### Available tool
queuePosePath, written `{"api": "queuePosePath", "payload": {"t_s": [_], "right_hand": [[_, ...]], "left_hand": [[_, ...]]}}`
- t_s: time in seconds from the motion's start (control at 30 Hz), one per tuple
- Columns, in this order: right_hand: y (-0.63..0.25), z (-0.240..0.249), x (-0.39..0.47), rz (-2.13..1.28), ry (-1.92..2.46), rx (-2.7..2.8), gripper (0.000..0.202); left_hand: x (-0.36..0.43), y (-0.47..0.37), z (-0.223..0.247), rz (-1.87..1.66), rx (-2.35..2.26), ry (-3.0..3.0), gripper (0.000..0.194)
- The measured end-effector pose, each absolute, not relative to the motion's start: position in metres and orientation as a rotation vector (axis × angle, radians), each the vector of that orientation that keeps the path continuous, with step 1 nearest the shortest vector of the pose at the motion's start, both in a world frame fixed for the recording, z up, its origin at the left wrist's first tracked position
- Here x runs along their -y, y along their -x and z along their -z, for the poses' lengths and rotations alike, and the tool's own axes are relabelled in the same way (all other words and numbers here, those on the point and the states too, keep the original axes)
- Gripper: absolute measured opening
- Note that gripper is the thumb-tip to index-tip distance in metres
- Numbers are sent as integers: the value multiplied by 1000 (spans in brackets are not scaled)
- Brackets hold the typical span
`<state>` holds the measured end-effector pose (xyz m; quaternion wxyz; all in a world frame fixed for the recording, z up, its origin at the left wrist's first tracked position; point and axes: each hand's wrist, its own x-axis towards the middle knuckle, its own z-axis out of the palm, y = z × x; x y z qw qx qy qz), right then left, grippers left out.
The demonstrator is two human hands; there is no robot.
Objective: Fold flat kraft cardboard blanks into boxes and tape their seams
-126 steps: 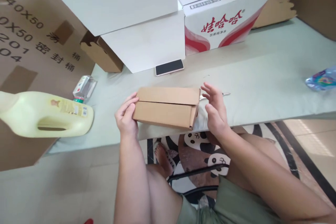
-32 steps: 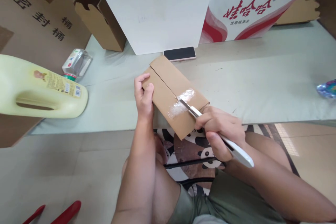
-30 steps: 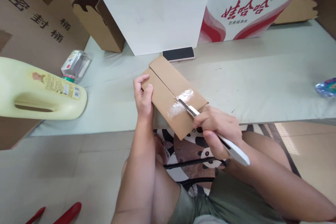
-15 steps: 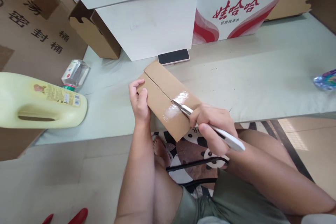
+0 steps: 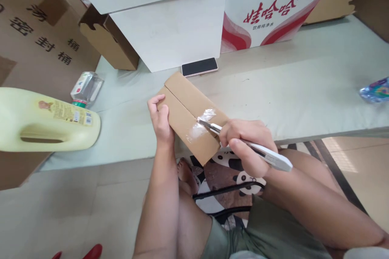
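Head view: our left hand (image 5: 161, 124) pinches the carton (image 5: 182, 115) at its 9 o'clock, contents hidden; our right hand (image 5: 249, 144), at its 4 o'clock, clasps the knife (image 5: 272, 157).

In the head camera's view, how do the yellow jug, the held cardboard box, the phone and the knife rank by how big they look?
1. Yellow jug, though the left edge crops it
2. Cardboard box
3. Knife and phone: unranked; the knife looks longer but thinner, and the right hand hides part of it

White-red carton (image 5: 273, 26): 娃哈哈, 饮用纯净水. Large brown carton (image 5: 33, 38): 50, 汤, 桶, 密封桶.
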<state>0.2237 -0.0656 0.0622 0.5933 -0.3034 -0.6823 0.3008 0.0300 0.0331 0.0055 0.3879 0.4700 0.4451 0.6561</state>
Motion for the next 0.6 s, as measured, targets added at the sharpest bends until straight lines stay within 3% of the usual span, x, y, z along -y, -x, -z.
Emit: {"api": "queuePosePath", "payload": {"t_s": [0.37,0.6], "right_hand": [[-217,-63,58,-605,847,1796,20],[-248,-51,48,-1001,555,1087,33]], "left_hand": [[-36,-34,-12,-1697,-1259,-1249,30],[-35,-34,-14,-1730,-1210,-1226,31]]}}
